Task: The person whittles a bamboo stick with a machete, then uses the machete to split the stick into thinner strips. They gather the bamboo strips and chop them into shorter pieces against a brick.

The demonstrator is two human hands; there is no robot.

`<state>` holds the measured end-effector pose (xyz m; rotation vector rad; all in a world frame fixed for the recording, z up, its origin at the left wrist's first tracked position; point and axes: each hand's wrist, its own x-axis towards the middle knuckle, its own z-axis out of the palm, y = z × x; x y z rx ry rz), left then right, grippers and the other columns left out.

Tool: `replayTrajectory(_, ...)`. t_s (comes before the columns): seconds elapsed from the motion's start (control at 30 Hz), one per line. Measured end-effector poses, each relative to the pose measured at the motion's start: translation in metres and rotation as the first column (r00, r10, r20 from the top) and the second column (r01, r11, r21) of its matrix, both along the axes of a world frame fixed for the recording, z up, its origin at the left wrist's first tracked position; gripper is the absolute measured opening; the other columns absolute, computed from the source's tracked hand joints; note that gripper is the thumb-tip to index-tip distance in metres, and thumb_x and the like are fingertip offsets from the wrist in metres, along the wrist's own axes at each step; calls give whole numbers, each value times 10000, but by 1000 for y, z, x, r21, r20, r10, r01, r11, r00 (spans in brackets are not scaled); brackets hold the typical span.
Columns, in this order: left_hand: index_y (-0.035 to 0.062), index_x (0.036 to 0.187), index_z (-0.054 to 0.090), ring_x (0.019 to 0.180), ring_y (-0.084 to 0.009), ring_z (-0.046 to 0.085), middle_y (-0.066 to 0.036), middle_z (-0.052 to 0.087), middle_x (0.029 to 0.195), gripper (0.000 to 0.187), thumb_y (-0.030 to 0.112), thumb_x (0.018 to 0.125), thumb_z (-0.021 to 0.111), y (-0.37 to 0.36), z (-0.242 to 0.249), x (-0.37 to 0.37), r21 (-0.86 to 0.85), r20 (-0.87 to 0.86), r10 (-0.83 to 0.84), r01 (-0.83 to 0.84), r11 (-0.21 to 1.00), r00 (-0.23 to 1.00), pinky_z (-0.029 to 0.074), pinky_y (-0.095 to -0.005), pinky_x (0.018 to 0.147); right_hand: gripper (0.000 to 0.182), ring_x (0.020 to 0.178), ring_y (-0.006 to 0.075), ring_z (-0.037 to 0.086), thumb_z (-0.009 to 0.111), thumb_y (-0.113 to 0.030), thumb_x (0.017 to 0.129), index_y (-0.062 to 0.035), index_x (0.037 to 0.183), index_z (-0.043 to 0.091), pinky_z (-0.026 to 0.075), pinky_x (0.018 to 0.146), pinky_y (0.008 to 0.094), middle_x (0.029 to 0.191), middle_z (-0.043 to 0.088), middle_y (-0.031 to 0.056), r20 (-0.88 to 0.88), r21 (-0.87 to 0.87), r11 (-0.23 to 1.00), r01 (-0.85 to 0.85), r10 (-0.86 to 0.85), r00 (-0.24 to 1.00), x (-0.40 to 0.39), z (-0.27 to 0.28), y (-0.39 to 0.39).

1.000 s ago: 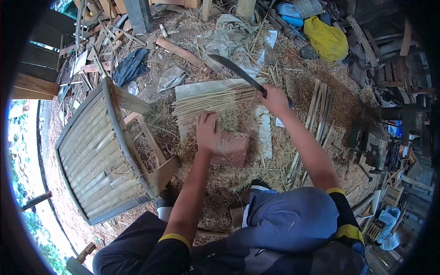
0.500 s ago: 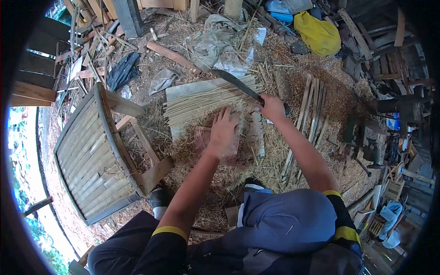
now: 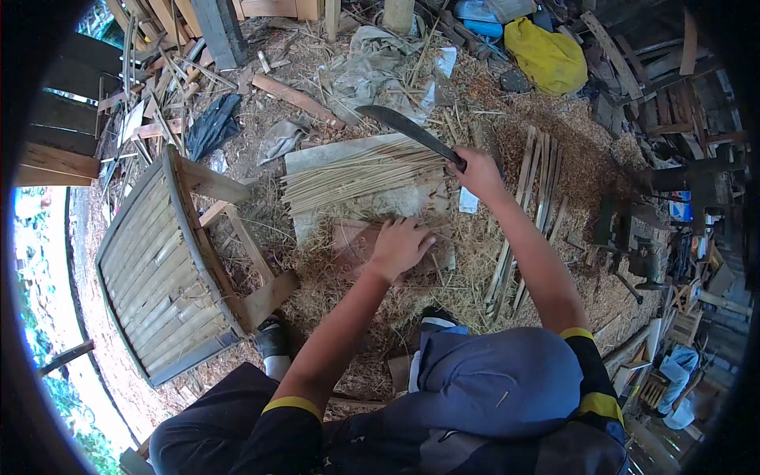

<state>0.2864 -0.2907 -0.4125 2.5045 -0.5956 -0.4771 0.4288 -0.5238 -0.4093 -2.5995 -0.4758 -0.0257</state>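
Note:
My right hand [image 3: 478, 173] is closed round the handle of a machete [image 3: 408, 129], whose dark curved blade points up and left, above the far end of a pile of thin strips. My left hand [image 3: 401, 247] is palm down with fingers loosely apart, over a reddish board [image 3: 348, 241] littered with shavings. No object shows in its fingers. Just beyond it, a bundle of thin pale strips [image 3: 348, 180], like split bamboo, lies on a pale sheet [image 3: 309, 161]. Whether the left palm touches the board cannot be seen.
A slatted bamboo piece with a wooden frame [image 3: 162, 273] stands at left. Longer strips [image 3: 526, 214] lie to the right, near a dark metal vise-like tool [image 3: 633, 229]. Beyond are a wood block [image 3: 297, 100], cloth [image 3: 285, 138] and a yellow sack [image 3: 546, 59]. Shavings cover the ground.
My left hand has drawn back from the strips toward me and slightly right. My right hand has raised the machete a little and shifted up.

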Motion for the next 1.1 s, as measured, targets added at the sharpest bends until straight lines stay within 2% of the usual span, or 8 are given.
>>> replayTrajectory(0.1,79,1227,677,1199,-371,561,-167,600,1223,371,350,977,641,1,4,9,-75,169,109,-98,992,980,464,-525,1017,218,822,431,658,768,-163,844,-29,942,626,512,729,520,836,652,204,-6,47,999,-1,1,1000,4,3,5)
replayTrajectory(0.2,94,1301,650,1199,-395,557,-197,577,1274,440,385,971,644,-1,-1,10,36,439,240,-284,958,866,446,-546,1035,218,820,434,654,766,-171,849,-28,936,626,504,721,522,836,649,208,-17,98,995,-1,3,1000,7,7,18)
replayTrajectory(0.33,114,1351,622,1143,-402,563,-215,573,1285,510,451,968,624,-5,-7,-4,293,144,188,-224,930,971,449,-553,1005,202,771,416,636,765,-156,856,-25,942,638,495,685,503,802,623,193,-15,129,990,-58,60,998,15,2,37)
replayTrajectory(0.43,111,1348,626,1127,-400,566,-211,603,1235,520,472,975,602,-3,-3,-4,250,102,204,-224,942,974,438,-552,1003,203,752,404,626,771,-147,847,-17,933,640,490,682,496,788,607,187,1,165,980,-110,111,994,17,-5,50)
replayTrajectory(0.57,78,1302,644,1244,-405,525,-182,610,1275,515,477,982,584,3,-1,1,252,183,198,-240,937,963,321,-567,1143,315,953,432,658,821,-189,790,-21,1014,678,530,837,489,955,683,218,-56,118,983,-143,150,987,17,-13,66)
replayTrajectory(0.77,44,1283,635,1303,-437,486,-183,603,1272,531,471,970,601,15,-16,-8,194,223,184,-229,954,957,234,-601,1217,688,1223,391,569,923,-327,645,12,1178,649,449,1088,454,1232,656,175,38,97,963,-253,250,967,1,-28,77)
replayTrajectory(0.87,35,1284,628,1297,-441,483,-190,593,1276,540,471,966,608,17,-24,-11,166,223,166,-206,965,960,244,-604,1212,695,1305,389,498,922,-342,644,7,1182,655,392,1150,481,1337,577,171,108,-6,951,-309,308,945,-1,-29,87)
replayTrajectory(1.1,12,1168,646,1136,-385,553,-175,588,1106,438,397,961,627,23,-19,-14,74,321,168,-202,977,932,355,-577,1116,555,1357,376,436,900,-287,681,24,1067,653,361,1179,489,1398,481,168,-21,-133,924,-359,360,933,5,-28,118)
